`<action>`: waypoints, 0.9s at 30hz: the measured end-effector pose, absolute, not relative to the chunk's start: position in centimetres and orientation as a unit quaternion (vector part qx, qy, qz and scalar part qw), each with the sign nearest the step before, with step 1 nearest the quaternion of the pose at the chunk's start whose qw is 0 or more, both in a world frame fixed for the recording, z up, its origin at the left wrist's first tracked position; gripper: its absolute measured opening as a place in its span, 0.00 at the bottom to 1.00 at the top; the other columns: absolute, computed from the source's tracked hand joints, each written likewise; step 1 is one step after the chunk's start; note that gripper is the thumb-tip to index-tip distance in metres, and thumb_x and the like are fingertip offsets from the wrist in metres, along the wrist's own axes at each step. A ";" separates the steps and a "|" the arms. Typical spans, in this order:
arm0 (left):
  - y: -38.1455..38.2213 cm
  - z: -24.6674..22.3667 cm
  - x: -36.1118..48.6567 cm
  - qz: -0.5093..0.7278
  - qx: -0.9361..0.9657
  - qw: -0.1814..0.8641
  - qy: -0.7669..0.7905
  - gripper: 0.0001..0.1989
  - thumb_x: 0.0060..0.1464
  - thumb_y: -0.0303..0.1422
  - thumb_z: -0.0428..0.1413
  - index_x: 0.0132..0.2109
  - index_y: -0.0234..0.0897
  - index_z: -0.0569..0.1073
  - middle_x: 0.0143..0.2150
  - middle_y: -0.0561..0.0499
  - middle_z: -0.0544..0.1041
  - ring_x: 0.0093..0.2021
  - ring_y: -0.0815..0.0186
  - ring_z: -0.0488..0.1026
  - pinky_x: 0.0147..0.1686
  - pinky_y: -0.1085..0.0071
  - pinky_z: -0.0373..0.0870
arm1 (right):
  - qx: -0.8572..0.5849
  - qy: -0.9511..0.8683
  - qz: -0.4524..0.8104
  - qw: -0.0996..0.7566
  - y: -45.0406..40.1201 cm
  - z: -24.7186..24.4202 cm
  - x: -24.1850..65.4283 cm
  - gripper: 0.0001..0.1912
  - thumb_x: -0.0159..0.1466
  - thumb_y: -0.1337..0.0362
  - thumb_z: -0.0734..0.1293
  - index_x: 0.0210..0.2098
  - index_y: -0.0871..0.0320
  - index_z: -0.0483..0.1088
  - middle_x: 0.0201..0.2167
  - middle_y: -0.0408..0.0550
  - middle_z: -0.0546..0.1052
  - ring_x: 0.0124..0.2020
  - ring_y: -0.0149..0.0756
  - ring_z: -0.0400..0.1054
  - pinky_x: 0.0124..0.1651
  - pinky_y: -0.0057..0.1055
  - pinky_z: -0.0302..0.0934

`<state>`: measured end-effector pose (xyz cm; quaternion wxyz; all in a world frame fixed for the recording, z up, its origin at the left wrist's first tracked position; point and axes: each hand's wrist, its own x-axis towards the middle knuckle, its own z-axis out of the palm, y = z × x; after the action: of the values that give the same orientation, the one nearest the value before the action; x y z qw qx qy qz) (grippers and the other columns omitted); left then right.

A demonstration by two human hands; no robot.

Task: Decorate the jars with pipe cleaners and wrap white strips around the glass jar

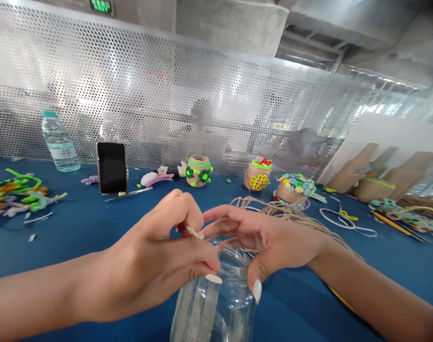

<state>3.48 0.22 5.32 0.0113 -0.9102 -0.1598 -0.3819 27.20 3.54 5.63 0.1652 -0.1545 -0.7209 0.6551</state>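
A clear glass jar [234,304] stands upright at the bottom middle, its lower end cut off by the frame. Whitish strips [204,308] resembling tape run down its left side. My right hand [269,237] curves around the jar's neck, thumb on the near side and fingers behind the rim. My left hand [148,256] is at the left of the rim, fingers bent and closed in a pinch. Something small and pale shows between them, too small to name. Loose brown twine [283,211] lies behind my right hand.
Decorated twine-wrapped jars [198,171] stand along the back. A phone [111,167] is upright near a water bottle [61,142]. Coloured pipe cleaners [20,194] heap at left. At right lie a white cord [348,225] and a yellow craft knife [394,222]. A perforated screen [138,90] closes the back.
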 end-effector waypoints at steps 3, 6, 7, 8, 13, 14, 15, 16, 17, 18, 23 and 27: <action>-0.1 5.5 3.4 -0.379 -0.912 -0.016 -0.158 0.11 0.61 0.22 0.49 0.38 0.39 0.74 0.36 0.52 0.57 0.33 0.71 0.61 0.32 0.76 0.64 | -0.178 -0.737 0.632 0.159 3.0 6.0 27.0 0.42 0.51 0.68 0.77 0.60 0.52 0.57 0.59 0.52 0.66 0.60 0.38 0.62 0.61 0.38 0.56; -0.5 5.4 3.7 -0.376 -0.910 -0.017 -0.173 0.12 0.60 0.19 0.47 0.37 0.38 0.72 0.35 0.53 0.57 0.33 0.70 0.60 0.34 0.75 0.64 | -0.191 -0.744 0.620 0.158 2.6 6.3 26.8 0.43 0.50 0.65 0.78 0.60 0.53 0.57 0.59 0.53 0.66 0.60 0.39 0.62 0.62 0.39 0.55; -0.6 5.3 3.9 -0.378 -0.909 -0.011 -0.176 0.12 0.60 0.19 0.47 0.36 0.37 0.72 0.34 0.53 0.57 0.33 0.70 0.60 0.34 0.75 0.64 | -0.194 -0.746 0.617 0.157 2.5 6.4 26.8 0.43 0.50 0.64 0.78 0.61 0.53 0.57 0.59 0.53 0.66 0.60 0.39 0.61 0.62 0.39 0.54; -0.6 5.4 4.0 -0.378 -0.908 -0.006 -0.180 0.13 0.60 0.19 0.47 0.35 0.37 0.71 0.34 0.53 0.57 0.33 0.69 0.60 0.34 0.75 0.64 | -0.197 -0.748 0.615 0.156 2.4 6.5 26.8 0.43 0.50 0.64 0.78 0.61 0.53 0.57 0.59 0.53 0.66 0.61 0.39 0.61 0.63 0.40 0.54; -0.9 5.9 4.1 -0.346 -0.919 0.006 -0.190 0.12 0.60 0.18 0.45 0.34 0.34 0.69 0.34 0.51 0.61 0.33 0.69 0.61 0.33 0.75 0.65 | -0.191 -0.752 0.611 0.159 2.4 6.5 26.9 0.41 0.52 0.65 0.77 0.60 0.54 0.57 0.59 0.54 0.66 0.62 0.39 0.59 0.63 0.39 0.53; -0.9 6.1 4.0 -0.332 -0.925 0.004 -0.183 0.12 0.60 0.18 0.45 0.34 0.34 0.69 0.34 0.51 0.61 0.33 0.69 0.61 0.33 0.75 0.66 | -0.185 -0.750 0.614 0.160 2.5 6.4 26.9 0.41 0.52 0.66 0.77 0.60 0.54 0.57 0.59 0.54 0.66 0.62 0.39 0.59 0.63 0.39 0.53; -0.8 6.3 3.9 -0.320 -0.931 -0.001 -0.174 0.12 0.59 0.18 0.45 0.35 0.34 0.69 0.34 0.50 0.62 0.34 0.69 0.61 0.33 0.76 0.66 | -0.178 -0.746 0.621 0.161 2.6 6.2 26.9 0.41 0.52 0.66 0.77 0.60 0.54 0.57 0.59 0.54 0.66 0.62 0.39 0.59 0.63 0.39 0.53; -0.8 6.4 3.8 -0.313 -0.936 -0.006 -0.162 0.12 0.59 0.18 0.45 0.35 0.34 0.69 0.34 0.50 0.62 0.34 0.69 0.62 0.33 0.77 0.67 | -0.170 -0.741 0.629 0.160 2.8 6.1 26.9 0.41 0.52 0.66 0.77 0.59 0.55 0.57 0.59 0.54 0.66 0.62 0.39 0.60 0.63 0.39 0.53; -0.7 6.4 3.7 -0.312 -0.939 -0.013 -0.148 0.12 0.59 0.17 0.44 0.35 0.34 0.69 0.34 0.50 0.62 0.34 0.69 0.62 0.33 0.78 0.67 | -0.162 -0.735 0.639 0.158 2.9 5.9 26.9 0.41 0.51 0.66 0.77 0.59 0.55 0.57 0.59 0.55 0.66 0.62 0.39 0.60 0.63 0.39 0.54; -0.5 6.5 3.6 -0.312 -0.940 -0.020 -0.137 0.12 0.59 0.17 0.44 0.35 0.34 0.69 0.34 0.50 0.62 0.34 0.69 0.62 0.33 0.78 0.67 | -0.156 -0.729 0.648 0.156 3.0 5.8 26.9 0.40 0.52 0.66 0.77 0.59 0.55 0.57 0.59 0.55 0.66 0.61 0.39 0.60 0.62 0.40 0.54; 0.4 5.9 3.1 -0.358 -0.926 0.000 -0.123 0.07 0.63 0.26 0.49 0.38 0.36 0.71 0.32 0.51 0.61 0.34 0.68 0.63 0.32 0.78 0.68 | -0.165 -0.725 0.651 0.151 3.1 5.9 27.1 0.40 0.51 0.69 0.77 0.59 0.54 0.56 0.59 0.53 0.67 0.60 0.35 0.62 0.62 0.36 0.54; 0.4 5.5 2.9 -0.362 -0.925 0.001 -0.116 0.05 0.62 0.31 0.52 0.41 0.37 0.72 0.33 0.50 0.62 0.32 0.68 0.65 0.27 0.80 0.69 | -0.182 -0.738 0.634 0.143 2.7 6.3 27.1 0.42 0.50 0.70 0.78 0.59 0.54 0.56 0.60 0.53 0.66 0.61 0.35 0.62 0.63 0.36 0.54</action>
<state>2.87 0.36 5.52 0.0014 -0.9248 -0.1159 -0.3625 27.13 2.70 6.34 0.1433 -0.1819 -0.7377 0.6342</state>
